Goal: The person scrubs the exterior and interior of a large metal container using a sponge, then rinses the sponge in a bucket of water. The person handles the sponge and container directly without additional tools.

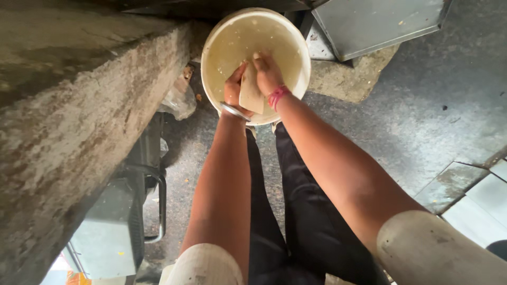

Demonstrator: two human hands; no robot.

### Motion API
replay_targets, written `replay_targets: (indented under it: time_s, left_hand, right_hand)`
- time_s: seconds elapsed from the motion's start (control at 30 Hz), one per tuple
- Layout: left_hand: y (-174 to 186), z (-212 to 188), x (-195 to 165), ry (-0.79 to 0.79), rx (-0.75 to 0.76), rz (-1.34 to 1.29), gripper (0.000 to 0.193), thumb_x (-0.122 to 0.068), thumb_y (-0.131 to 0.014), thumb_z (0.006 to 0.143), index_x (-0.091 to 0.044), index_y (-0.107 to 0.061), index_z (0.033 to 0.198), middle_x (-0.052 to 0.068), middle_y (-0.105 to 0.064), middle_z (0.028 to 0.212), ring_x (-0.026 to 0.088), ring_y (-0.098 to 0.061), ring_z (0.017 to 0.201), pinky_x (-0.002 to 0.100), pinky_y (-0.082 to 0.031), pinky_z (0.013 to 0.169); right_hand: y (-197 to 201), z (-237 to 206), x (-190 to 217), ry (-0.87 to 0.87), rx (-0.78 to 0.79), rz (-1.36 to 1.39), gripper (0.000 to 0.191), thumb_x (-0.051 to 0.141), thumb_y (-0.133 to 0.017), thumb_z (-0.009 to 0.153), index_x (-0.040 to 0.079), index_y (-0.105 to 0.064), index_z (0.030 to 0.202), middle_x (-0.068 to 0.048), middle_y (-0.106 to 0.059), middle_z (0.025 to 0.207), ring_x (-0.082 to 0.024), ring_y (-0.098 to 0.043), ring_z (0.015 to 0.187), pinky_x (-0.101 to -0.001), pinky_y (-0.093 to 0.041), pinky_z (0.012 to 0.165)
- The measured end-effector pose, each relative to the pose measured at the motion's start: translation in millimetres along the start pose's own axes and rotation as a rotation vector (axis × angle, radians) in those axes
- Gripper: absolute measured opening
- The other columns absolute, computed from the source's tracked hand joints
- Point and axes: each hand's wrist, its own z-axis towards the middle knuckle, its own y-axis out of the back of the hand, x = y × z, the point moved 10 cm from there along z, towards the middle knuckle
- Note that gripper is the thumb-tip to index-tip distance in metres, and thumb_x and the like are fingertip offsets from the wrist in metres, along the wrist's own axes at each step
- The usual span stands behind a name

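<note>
Head view: both hands clasp pale block over bucket.

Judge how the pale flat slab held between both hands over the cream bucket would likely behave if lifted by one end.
The slab probably stays stiff: it keeps straight edges between the left hand and right hand. It may be slippery, since the bucket walls look wet and flecked. It looks light, being thin, though that is uncertain.

Head camera, looking steeply down, close over bucket and floor
</note>
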Motion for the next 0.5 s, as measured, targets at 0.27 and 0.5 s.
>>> replay_targets:
  time_s: [0.27,0.5]
  left_hand:
    - [8.3,16.8,-4.2,-0.194,0.045,0.139,0.046,-0.032,-0.049,0.105,-0.002,-0.053,0.140,0.012,-0.062,0.132,0.027,-0.059,0.119,0.040,-0.049,0.103]
    - [-33.9,-4.0,-17.7,-0.241,0.071,0.220,0.054,-0.033,-0.048,0.108,-0.003,-0.044,0.153,0.010,-0.054,0.150,0.025,-0.051,0.135,0.036,-0.041,0.114]
  right_hand:
    - [-32.1,-16.9,28.1,0.142,0.136,-0.083,0.086,0.067,-0.032,0.102,0.004,-0.030,0.160,-0.022,-0.038,0.161,-0.034,-0.034,0.152,-0.0401,-0.026,0.124]
    - [-37.2,-6.3,37.7,0.165,0.072,-0.212,0.078,0.057,-0.030,0.108,0.001,-0.026,0.161,-0.021,-0.026,0.168,-0.034,-0.018,0.157,-0.0448,-0.006,0.120]
